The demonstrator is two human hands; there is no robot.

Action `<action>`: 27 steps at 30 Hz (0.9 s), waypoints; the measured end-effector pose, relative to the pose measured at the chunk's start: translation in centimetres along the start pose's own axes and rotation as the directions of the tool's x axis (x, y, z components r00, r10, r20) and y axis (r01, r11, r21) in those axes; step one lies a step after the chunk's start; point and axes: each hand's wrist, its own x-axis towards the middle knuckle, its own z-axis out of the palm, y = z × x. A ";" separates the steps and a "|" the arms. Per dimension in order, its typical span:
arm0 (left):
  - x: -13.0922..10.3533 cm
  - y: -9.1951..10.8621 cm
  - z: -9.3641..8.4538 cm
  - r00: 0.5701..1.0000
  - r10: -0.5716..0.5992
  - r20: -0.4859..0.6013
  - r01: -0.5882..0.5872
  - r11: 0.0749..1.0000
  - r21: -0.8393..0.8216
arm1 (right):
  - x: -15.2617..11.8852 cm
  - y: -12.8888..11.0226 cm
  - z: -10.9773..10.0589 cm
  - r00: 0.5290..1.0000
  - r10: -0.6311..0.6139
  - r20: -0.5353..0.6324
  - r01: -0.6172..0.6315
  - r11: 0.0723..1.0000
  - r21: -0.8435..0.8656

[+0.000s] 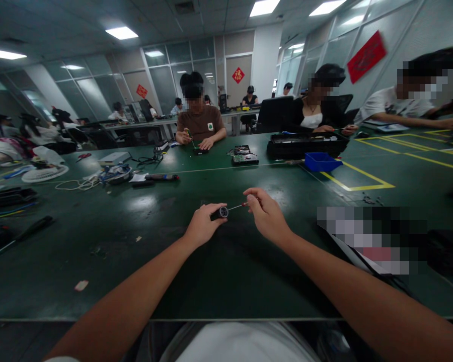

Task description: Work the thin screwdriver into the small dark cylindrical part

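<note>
Near the middle of the green table, my left hand [203,223] is closed around a small black cylindrical part [223,212], its round end with a pale rim turned to the right. My right hand [266,215] grips a screwdriver [236,206] with a thin metal shaft and a reddish handle, mostly hidden by the fingers. The shaft points left, and its tip is at or close to the round end of the black part; whether they touch is hard to tell. Both hands are held just above the tabletop.
A blue bin [322,162] and a long black casing [305,146] stand beyond my right hand. Opened drives [245,158] lie farther ahead. At left are a dark tool [162,177], cables [79,182] and a white fan grille [45,173]. Co-workers [200,120] sit opposite.
</note>
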 end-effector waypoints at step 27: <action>0.2 0.6 -0.5 0.999 0.035 -0.033 -0.031 0.995 0.099 | 0.3 0.5 0.5 0.999 0.009 -0.033 -0.005 0.991 0.137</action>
